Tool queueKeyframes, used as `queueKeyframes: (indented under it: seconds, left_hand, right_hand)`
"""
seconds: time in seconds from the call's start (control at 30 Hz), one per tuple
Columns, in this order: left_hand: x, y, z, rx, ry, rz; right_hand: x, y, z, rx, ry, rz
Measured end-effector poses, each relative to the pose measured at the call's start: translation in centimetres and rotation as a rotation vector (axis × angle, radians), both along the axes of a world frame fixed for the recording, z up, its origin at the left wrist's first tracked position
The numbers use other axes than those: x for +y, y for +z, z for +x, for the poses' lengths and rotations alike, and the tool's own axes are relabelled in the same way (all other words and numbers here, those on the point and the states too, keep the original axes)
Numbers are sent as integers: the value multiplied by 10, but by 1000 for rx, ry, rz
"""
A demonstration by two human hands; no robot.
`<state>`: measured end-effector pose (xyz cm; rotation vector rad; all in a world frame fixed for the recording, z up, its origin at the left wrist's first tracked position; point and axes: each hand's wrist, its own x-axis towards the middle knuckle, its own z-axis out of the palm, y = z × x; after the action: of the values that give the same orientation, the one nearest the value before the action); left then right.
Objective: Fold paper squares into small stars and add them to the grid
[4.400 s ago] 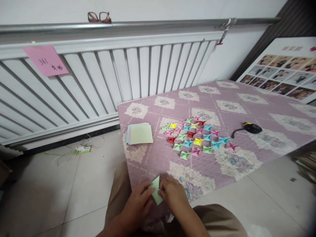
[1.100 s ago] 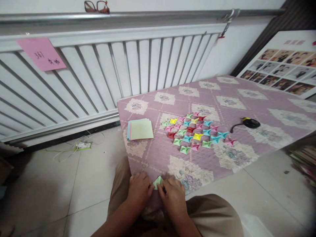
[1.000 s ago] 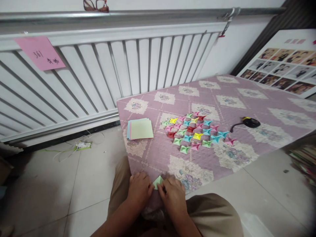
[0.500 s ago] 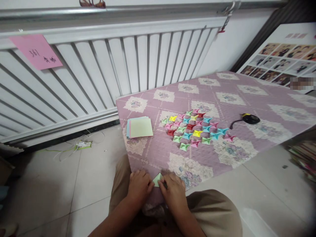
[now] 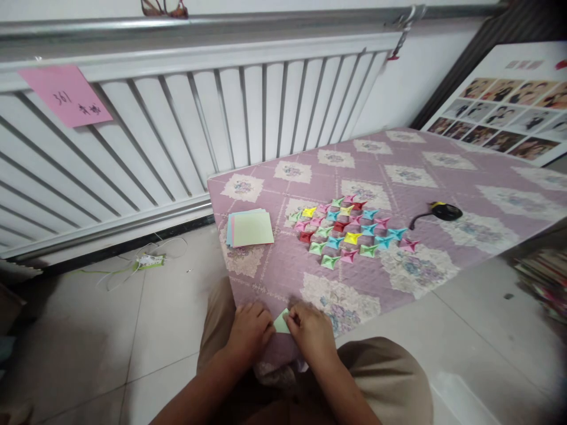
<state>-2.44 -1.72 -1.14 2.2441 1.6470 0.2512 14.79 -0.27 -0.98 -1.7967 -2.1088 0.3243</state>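
Note:
A light green folded paper [image 5: 282, 321] lies at the near edge of the cloth, its point facing away from me. My left hand [image 5: 251, 328] is curled over the paper's left side, its thumb and fingertips on it. My right hand [image 5: 312, 330] pinches the right side near the upper point; its fingers hide part of the paper. Beyond, several small folded paper shapes [image 5: 352, 238] in green, pink, blue, yellow and red stand in rows. Left of them sits a stack of square paper sheets [image 5: 253, 229], pale green on top.
A floral purple tablecloth [image 5: 283, 283] covers the table. To the right lies a black object with a thin curved tail [image 5: 446, 212]. A white radiator [image 5: 252, 112] runs behind the table, and a photo board [image 5: 509, 106] leans at the back right. A power strip [image 5: 149, 261] is on the floor.
My right hand's fingers have shifted slightly up along the paper's right side, closing into a tighter pinch. My left hand stays nearly in place. The view has shifted a little.

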Motion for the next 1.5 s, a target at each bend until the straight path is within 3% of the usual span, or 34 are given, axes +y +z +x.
queueKeyframes:
  seconds: [0.27, 0.43, 0.73, 1.1, 1.5]
  left_hand:
    - [0, -9, -2, 1, -358, 143]
    - [3, -9, -4, 15, -455, 168]
    - [8, -6, -10, -5, -497, 170]
    - [13, -14, -17, 44, -555, 238]
    - [10, -5, -4, 137, -465, 194]
  right_hand:
    - [4, -2, 2, 4, 12, 4]
    - [1, -5, 10, 48, 86, 5]
    - [-38, -16, 26, -33, 299, 118]
    - [-51, -39, 25, -69, 304, 282]
    - [-61, -46, 20, -74, 258, 302]
